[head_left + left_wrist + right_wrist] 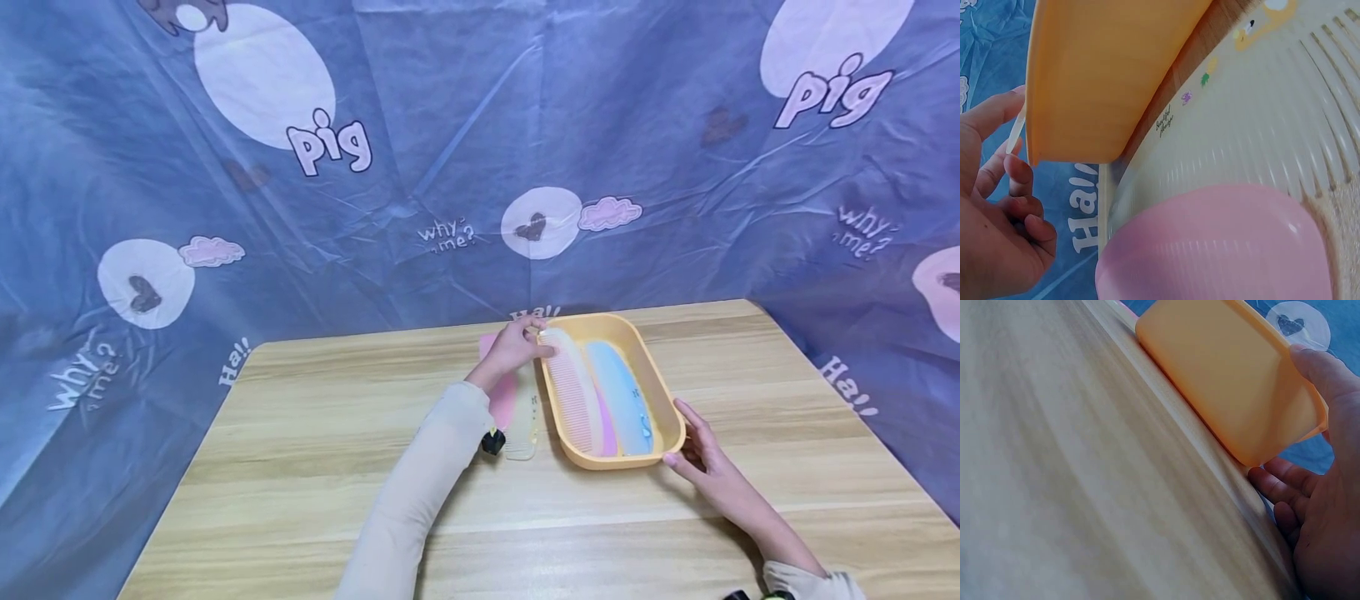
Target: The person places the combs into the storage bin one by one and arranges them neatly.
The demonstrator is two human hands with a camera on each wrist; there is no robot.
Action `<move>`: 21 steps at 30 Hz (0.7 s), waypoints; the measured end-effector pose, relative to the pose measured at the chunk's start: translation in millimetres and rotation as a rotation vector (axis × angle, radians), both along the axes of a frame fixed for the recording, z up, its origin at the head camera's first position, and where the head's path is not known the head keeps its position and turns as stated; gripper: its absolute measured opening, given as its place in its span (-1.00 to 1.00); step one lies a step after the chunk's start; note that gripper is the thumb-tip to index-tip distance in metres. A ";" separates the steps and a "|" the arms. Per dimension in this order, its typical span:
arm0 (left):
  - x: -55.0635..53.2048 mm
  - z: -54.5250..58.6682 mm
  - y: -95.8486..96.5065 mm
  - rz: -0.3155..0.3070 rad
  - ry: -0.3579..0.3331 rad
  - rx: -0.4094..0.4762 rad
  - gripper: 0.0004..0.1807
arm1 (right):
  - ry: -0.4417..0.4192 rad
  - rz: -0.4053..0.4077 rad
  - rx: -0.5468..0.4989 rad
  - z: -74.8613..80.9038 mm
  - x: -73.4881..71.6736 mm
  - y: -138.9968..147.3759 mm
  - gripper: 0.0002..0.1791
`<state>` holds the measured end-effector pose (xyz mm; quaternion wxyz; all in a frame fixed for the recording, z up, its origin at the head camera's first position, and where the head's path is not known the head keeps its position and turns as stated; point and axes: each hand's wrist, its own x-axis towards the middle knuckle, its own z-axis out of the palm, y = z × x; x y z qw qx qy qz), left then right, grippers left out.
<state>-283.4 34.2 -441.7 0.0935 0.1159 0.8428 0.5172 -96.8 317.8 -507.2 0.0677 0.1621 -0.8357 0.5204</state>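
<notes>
My left hand (513,348) pinches the far end of a translucent cream comb (581,379) at the left rim of a yellow tray (649,354). In the left wrist view, that comb's thin tip shows between thumb and fingers. Inside the tray, a pink-purple comb (607,429) lies partly beneath the cream one, with a light blue comb (621,392) to the right. My right hand (708,475) grips the tray's near right corner, its thumb at the rim and fingers around the side. Its fingertips (1266,478) are by the tray's lower edge in the right wrist view.
Left of the tray, a pink comb (501,404) and another translucent cream comb (1229,137) with small printed pictures lie on the wooden table (315,450). My left forearm passes beside them. A blue printed cloth (420,275) hangs behind the table.
</notes>
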 end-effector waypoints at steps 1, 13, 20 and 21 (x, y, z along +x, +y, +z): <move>0.2 -0.3 -0.3 0.003 -0.002 -0.011 -0.50 | 0.000 0.004 -0.004 -0.1 0.1 -0.2 -0.11; -4.4 -2.8 -9.8 0.038 0.013 -0.011 -0.48 | -0.011 -0.001 0.007 2.4 -0.5 -0.5 -0.13; -9.8 -4.7 -18.3 0.041 0.000 0.021 -0.47 | -0.024 -0.008 0.016 2.6 -0.5 -1.5 -0.12; -10.4 -4.6 -19.8 0.038 -0.001 0.025 -0.46 | -0.026 -0.010 0.018 2.5 -0.5 -1.7 -0.12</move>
